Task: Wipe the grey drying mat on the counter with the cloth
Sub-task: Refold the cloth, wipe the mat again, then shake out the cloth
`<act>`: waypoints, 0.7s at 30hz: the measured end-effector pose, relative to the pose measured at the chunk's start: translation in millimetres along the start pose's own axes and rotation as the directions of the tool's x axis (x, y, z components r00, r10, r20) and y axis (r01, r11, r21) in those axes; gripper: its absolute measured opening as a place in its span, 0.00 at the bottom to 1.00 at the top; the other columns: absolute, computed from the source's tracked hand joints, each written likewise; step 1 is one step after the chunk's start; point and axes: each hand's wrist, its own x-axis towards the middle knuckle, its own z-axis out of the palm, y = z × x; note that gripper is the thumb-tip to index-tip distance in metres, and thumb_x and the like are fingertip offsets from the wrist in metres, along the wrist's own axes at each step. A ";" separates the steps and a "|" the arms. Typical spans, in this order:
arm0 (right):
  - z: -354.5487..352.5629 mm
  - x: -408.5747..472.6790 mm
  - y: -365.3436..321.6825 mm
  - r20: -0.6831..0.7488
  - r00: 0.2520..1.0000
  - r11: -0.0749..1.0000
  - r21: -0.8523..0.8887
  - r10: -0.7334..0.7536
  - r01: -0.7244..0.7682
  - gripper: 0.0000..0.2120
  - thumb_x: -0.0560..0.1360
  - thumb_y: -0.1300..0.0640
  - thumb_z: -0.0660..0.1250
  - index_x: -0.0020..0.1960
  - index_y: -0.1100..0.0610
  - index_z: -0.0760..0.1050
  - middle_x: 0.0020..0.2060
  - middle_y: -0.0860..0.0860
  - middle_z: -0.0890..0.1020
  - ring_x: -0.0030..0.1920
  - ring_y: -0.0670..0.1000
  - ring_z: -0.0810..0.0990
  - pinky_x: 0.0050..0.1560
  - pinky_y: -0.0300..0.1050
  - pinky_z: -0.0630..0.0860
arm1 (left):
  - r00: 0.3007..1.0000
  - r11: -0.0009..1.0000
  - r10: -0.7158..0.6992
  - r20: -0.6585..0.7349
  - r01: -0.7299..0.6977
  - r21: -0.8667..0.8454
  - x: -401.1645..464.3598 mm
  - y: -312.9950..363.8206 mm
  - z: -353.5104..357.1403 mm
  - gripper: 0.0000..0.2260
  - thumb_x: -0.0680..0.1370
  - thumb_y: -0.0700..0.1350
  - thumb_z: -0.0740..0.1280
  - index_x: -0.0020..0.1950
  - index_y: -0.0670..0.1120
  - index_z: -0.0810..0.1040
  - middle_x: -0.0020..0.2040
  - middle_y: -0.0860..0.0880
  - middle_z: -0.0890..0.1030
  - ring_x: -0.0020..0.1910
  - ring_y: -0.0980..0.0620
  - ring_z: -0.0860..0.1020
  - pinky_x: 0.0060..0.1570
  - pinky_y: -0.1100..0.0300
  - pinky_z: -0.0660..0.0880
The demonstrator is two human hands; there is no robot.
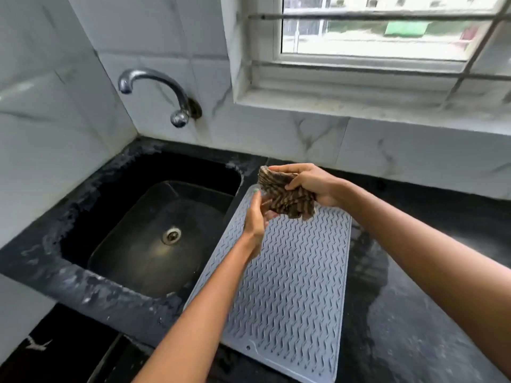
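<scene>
A grey ribbed drying mat (290, 277) lies flat on the black counter just right of the sink. A brown striped cloth (284, 194) is bunched up in the air above the mat's far end. My right hand (312, 185) grips the cloth's upper part from the right, fingers curled over it. From the left, my left hand (255, 217) holds the cloth's lower edge with its fingertips. The cloth does not touch the mat.
A black sink (154, 230) with a metal drain sits left of the mat, a chrome tap (163, 89) on the tiled wall above it. The black counter (414, 272) runs on to the right. A window ledge (359, 106) projects over the back wall.
</scene>
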 end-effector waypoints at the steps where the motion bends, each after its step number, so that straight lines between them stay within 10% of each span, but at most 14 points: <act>1: 2.0 -6.1 -2.5 0.002 1.000 1.000 0.008 -0.014 0.014 0.28 0.72 0.75 0.56 0.58 0.48 0.79 0.59 0.57 0.80 0.58 0.58 0.79 0.58 0.56 0.77 | 1.000 1.000 0.003 0.022 -0.003 0.010 -9.2 7.4 3.1 0.23 0.82 0.59 0.50 0.66 0.46 0.74 0.63 0.47 0.78 0.60 0.48 0.77 0.55 0.54 0.70; 10: 7.9 -74.6 -42.3 0.032 0.986 0.979 -0.118 -0.165 0.167 0.38 0.70 0.71 0.67 0.73 0.46 0.60 0.56 0.57 0.74 0.57 0.60 0.77 0.60 0.56 0.76 | 0.992 0.993 0.118 0.040 -0.117 -0.011 -64.3 58.0 12.3 0.11 0.81 0.48 0.60 0.59 0.45 0.75 0.50 0.48 0.81 0.49 0.53 0.78 0.50 0.55 0.77; 21: -15.9 -129.7 -67.8 -0.025 0.978 0.978 -0.009 -0.208 0.208 0.22 0.67 0.62 0.76 0.58 0.59 0.74 0.52 0.58 0.82 0.51 0.55 0.83 0.53 0.50 0.80 | 0.949 0.948 0.299 0.098 -0.283 -0.145 -90.0 108.1 25.1 0.22 0.76 0.47 0.69 0.68 0.43 0.69 0.60 0.39 0.79 0.57 0.43 0.80 0.57 0.47 0.78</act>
